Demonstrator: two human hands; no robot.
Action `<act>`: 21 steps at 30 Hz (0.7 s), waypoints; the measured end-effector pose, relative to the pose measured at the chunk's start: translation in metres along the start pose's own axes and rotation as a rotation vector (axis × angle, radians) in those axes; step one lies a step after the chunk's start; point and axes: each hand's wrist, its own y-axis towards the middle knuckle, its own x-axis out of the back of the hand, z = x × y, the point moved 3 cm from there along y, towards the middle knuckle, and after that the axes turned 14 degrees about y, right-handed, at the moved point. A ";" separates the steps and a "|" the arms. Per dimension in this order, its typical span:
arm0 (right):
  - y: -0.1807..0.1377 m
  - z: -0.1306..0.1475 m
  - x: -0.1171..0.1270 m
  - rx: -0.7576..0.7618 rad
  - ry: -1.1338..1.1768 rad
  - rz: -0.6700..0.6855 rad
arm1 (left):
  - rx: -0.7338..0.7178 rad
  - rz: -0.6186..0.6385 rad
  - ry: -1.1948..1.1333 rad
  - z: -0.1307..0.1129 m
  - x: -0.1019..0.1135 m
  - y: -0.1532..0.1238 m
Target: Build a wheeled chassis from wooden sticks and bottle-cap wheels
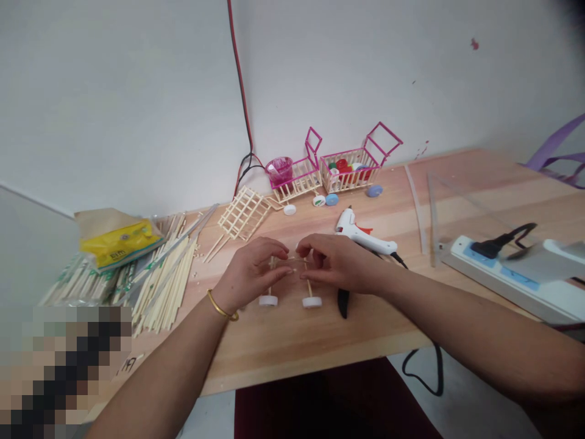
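Note:
A small frame of thin wooden sticks (309, 289) stands on the table, partly hidden by my fingers. White round caps form its near wheels, a left wheel (268, 301) and a right wheel (312, 302). My left hand (256, 268) curls its thumb and fingers around the frame's left upper part. From the other side, my right hand (336, 262) closes on the right end of a thin crosspiece. The fingertips of both hands face each other a short way apart. A white glue gun (365, 236) with an orange trigger lies just beyond my right hand.
Two stick carts, one holding a pink cup (280, 172) and one holding colored caps (351, 174), stand near the wall. A stick lattice (247, 213) leans nearby. Loose sticks (171, 286) and a yellow packet (121, 244) lie left; a power strip (503, 268) sits right.

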 end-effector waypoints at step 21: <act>0.002 0.002 -0.005 0.002 -0.017 0.044 | -0.095 0.106 0.112 -0.005 -0.006 -0.001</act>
